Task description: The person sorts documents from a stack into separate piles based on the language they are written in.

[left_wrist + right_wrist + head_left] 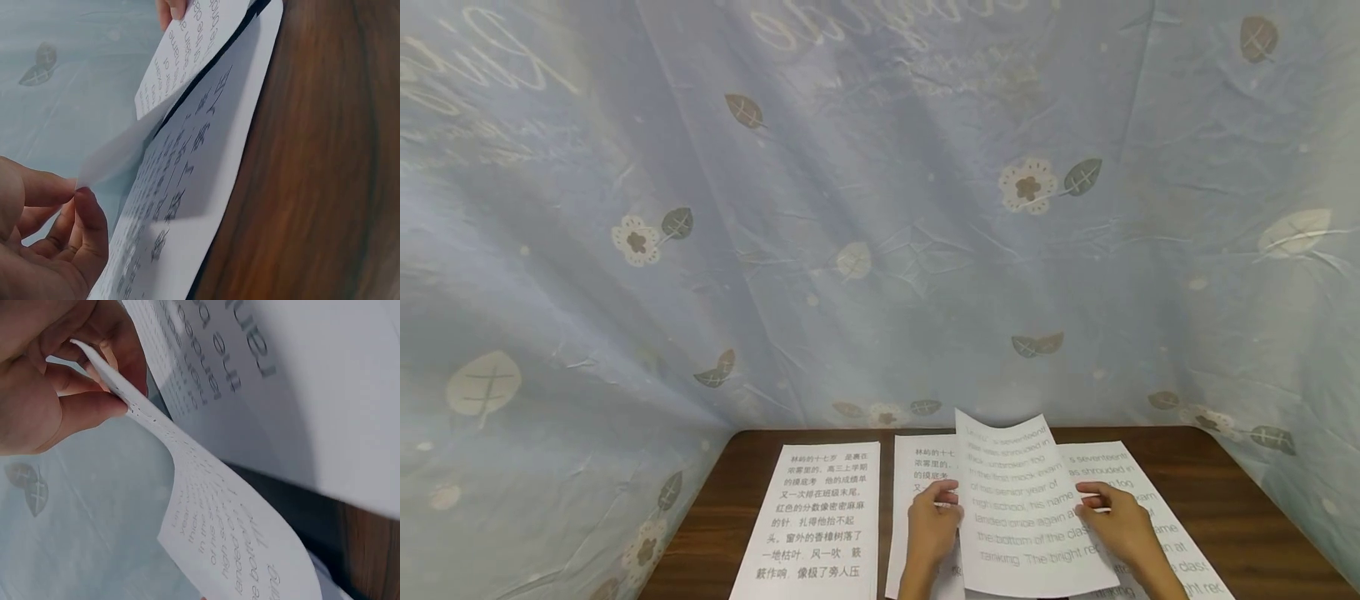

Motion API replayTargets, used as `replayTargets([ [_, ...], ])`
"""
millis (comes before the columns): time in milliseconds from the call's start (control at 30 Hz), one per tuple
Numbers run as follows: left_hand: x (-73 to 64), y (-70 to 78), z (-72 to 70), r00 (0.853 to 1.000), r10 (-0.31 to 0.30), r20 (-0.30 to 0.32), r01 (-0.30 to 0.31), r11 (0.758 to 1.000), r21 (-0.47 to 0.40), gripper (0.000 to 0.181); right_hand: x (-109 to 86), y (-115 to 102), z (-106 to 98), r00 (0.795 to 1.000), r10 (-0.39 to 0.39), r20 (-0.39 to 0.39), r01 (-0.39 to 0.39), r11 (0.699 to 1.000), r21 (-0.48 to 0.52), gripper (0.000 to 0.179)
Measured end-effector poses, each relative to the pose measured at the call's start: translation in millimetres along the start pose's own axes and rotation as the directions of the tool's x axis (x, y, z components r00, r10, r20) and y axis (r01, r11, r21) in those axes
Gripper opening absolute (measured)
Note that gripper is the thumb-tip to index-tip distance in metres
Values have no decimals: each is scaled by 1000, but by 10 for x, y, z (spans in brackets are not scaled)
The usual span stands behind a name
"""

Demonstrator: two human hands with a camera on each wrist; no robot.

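A sheet of paper (1015,533) printed with English text is held up between both hands, its top corners bent. My left hand (932,525) pinches its left edge; in the left wrist view thumb and fingers of the left hand (62,231) meet on the paper. On the opposite edge, my right hand (1112,521) grips the sheet, and the right wrist view shows the paper (231,506) curving away from the thumb. Under the sheet's left side lies Chinese-printed paper (902,550), partly covered. More English-printed paper (1180,550) lies beneath its right side.
Separate Chinese-printed paper (820,525) lies at the left on the dark wooden table (700,533). Behind the table hangs a blue-grey cloth (880,333) with leaf and flower prints, reaching the table's back edge.
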State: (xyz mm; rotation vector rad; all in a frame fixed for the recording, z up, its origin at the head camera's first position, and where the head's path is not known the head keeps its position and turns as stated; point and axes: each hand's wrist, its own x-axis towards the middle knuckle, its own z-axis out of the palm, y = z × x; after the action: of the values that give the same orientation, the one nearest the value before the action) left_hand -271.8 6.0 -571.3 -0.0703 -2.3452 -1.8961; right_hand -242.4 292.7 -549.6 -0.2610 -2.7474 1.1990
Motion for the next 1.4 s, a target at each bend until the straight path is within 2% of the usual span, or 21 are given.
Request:
replayTargets([
  [200,-32,20,143,999,-34,34,35,999,-25,40,-1,148,-109,999,-45,1,45,997,-58,44],
  [500,-80,55,308,994,-81,73,86,995,-57,40,-25,228,-244,999,-33,1,33,996,-82,45],
  [1400,-225,154,762,986,-104,127,124,980,-157,37,-30,585,-688,1000,11,4,-11,989,-147,45],
])
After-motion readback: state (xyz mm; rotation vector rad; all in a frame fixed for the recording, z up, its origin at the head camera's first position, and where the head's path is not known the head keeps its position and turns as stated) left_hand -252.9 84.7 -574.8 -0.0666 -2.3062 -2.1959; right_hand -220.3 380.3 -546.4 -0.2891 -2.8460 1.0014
